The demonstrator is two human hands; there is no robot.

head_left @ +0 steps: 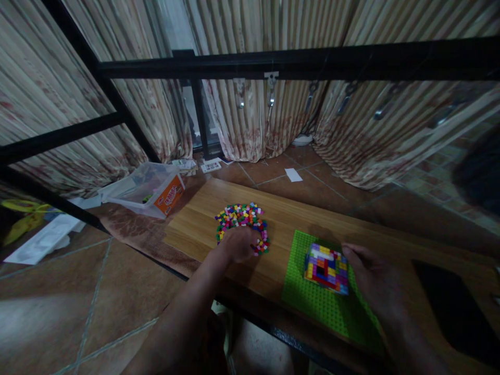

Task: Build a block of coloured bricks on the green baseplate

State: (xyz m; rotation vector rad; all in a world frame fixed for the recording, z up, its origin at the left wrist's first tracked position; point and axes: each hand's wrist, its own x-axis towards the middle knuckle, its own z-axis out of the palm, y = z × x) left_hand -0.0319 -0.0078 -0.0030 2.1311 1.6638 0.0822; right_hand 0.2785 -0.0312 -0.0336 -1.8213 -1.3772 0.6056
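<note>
Nearest: right hand (375,278) at the right edge of a multicoloured brick block (327,268). Thumb reaches to the block's upper corner; other fingers mostly out of sight, so cannot tell whether it grips the block or only rests beside it. Block sits over a green studded baseplate (297,291); whether it is pressed onto the studs, cannot tell. Dark square in its front face, hollow or dark brick unclear.

Left hand (239,244) is down at the near side of a heap of loose bricks (238,213) on the wooden table (195,208). Fingertips hidden beneath the hand; cannot tell whether they are spread or pinching a brick.

Step in hand, as I judge it: sorting or picking from the heap while the right hand minds the block. The next move seems to call for a fine fingertip pinch on one small piece, neighbours left alone, and a steady block.

Containers, farther off at left: clear plastic box (133,205), open-topped, orange label (169,196), a little green and pinkish stuff inside, too small to identify. White moulded tray (42,242) on the floor, contents not readable.

Farthest: striped curtains (253,120) behind a black rail (297,65).
</note>
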